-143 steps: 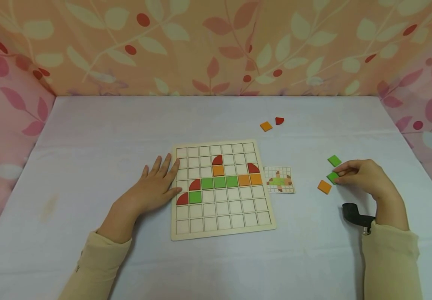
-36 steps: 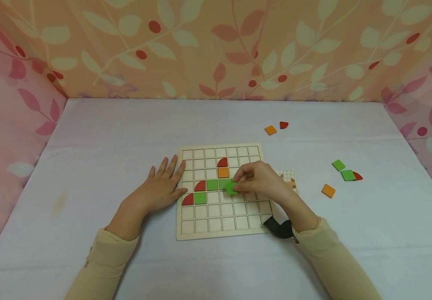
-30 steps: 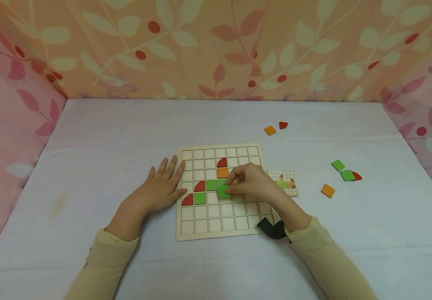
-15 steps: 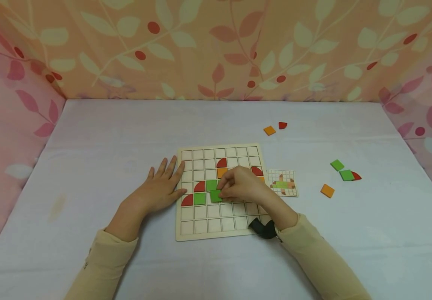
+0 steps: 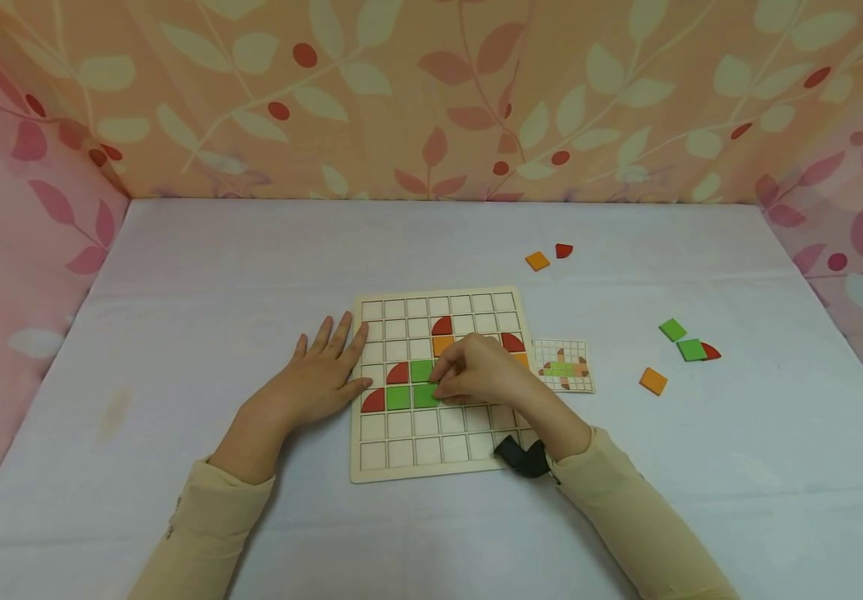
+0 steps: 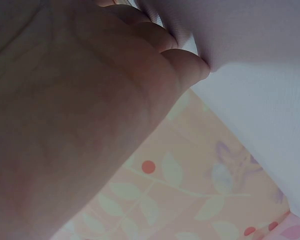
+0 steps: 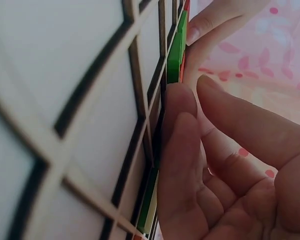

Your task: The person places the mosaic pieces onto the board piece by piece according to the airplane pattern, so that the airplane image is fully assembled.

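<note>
A wooden grid board (image 5: 401, 450) lies on the table, carrying red quarter-round, orange and green square tiles. My right hand (image 5: 484, 371) is over its middle, fingertips at the right edge of a green tile (image 5: 425, 396). That tile lies flat in a cell right of another green tile (image 5: 397, 398). In the right wrist view the thumb (image 7: 250, 117) stands apart from the fingers (image 7: 180, 165), which are down by the board and loosely bent. My left hand (image 5: 319, 367) is spread flat, fingertips on the board's left edge. The right hand hides some tiles in the middle.
A pattern card (image 5: 564, 367) lies against the board's right edge. Farther right are green tiles (image 5: 673, 330), a red quarter-round tile (image 5: 711, 351) and an orange tile (image 5: 653, 382). Behind the board lie an orange tile (image 5: 538, 261) and a red one (image 5: 564, 250).
The right hand picked up a green tile at the right, carried it left over the board and laid it in a cell. The thumb is now apart from the fingers. The left hand stays put.
</note>
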`<move>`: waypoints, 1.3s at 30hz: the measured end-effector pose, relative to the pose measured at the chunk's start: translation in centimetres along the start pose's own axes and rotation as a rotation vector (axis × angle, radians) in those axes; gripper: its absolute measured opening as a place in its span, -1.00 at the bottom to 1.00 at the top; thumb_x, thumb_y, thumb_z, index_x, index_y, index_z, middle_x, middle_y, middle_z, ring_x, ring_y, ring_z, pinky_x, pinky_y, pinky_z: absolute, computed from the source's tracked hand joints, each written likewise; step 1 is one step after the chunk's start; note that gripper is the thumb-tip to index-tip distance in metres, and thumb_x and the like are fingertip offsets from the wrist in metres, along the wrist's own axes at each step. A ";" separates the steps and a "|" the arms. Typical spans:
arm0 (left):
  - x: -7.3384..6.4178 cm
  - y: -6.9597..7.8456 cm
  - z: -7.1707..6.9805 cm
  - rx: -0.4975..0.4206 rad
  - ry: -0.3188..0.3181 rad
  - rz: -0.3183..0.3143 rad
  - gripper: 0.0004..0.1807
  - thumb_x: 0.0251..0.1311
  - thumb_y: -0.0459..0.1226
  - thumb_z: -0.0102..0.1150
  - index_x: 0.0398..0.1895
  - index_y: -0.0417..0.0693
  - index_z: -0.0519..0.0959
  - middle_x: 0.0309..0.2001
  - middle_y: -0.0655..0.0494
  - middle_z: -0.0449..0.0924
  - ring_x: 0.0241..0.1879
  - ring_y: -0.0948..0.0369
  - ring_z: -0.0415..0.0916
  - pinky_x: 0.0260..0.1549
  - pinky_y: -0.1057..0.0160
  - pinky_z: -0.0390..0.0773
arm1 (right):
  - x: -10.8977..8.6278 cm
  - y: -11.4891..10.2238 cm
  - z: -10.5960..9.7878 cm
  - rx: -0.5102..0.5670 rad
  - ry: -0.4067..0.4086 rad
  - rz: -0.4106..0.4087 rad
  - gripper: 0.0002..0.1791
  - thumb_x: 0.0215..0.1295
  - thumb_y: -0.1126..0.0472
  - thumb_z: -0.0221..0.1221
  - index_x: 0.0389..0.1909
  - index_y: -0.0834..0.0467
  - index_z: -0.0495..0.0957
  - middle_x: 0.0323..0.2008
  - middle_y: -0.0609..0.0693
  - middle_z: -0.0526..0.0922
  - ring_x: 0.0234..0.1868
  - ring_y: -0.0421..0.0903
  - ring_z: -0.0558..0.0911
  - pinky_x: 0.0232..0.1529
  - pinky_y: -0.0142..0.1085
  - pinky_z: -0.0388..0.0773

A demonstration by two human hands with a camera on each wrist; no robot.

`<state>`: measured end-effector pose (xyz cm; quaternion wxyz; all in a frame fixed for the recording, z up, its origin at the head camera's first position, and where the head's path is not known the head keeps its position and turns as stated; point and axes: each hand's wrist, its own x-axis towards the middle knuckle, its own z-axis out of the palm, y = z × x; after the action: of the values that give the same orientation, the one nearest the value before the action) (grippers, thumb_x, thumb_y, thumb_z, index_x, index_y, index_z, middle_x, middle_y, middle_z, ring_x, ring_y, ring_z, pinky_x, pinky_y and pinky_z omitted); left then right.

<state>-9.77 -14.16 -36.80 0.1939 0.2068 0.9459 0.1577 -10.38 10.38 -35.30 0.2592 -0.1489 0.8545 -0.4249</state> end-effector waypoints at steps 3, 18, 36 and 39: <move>0.0 0.1 0.0 -0.006 -0.001 0.002 -0.20 0.38 -0.05 -0.09 0.49 -0.16 -0.19 0.48 -0.19 -0.42 0.43 -0.16 -0.50 0.28 -0.27 -0.34 | 0.0 0.0 0.0 -0.001 0.000 -0.002 -0.90 0.02 0.37 0.36 -0.40 0.25 0.67 -0.58 -0.06 0.65 -0.53 -0.17 0.61 -0.44 -0.35 0.56; -0.1 0.1 -0.1 -0.007 0.002 -0.002 -0.21 0.39 -0.05 -0.09 0.49 -0.17 -0.18 0.48 -0.20 -0.41 0.43 -0.16 -0.49 0.28 -0.28 -0.34 | -1.3 1.5 -2.0 0.041 0.044 -0.038 -0.88 0.05 0.34 0.33 -0.34 0.23 0.67 -0.47 -0.06 0.67 -0.37 -0.15 0.61 -0.25 -0.27 0.51; 0.2 0.2 0.1 0.000 -0.003 0.002 -0.21 0.38 -0.06 -0.07 0.48 -0.20 -0.16 0.47 -0.22 -0.39 0.42 -0.18 -0.46 0.28 -0.29 -0.32 | -6.2 6.8 -9.3 0.060 0.303 0.089 -0.72 0.15 0.24 0.30 -0.18 0.34 0.61 -0.38 0.06 0.67 -0.32 -0.08 0.61 -0.26 -0.33 0.53; 0.0 0.2 0.0 -0.002 0.003 -0.003 -0.21 0.38 -0.06 -0.07 0.48 -0.20 -0.15 0.47 -0.22 -0.38 0.42 -0.19 -0.46 0.27 -0.29 -0.32 | -6.9 7.4 -10.8 0.072 0.336 0.091 -0.65 0.17 0.22 0.29 -0.10 0.38 0.57 -0.37 0.00 0.69 -0.32 -0.12 0.62 -0.25 -0.34 0.53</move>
<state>-9.70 -14.02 -36.79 0.1929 0.2050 0.9464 0.1585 -11.05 25.04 -33.60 0.1368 -0.0277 0.8757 -0.4621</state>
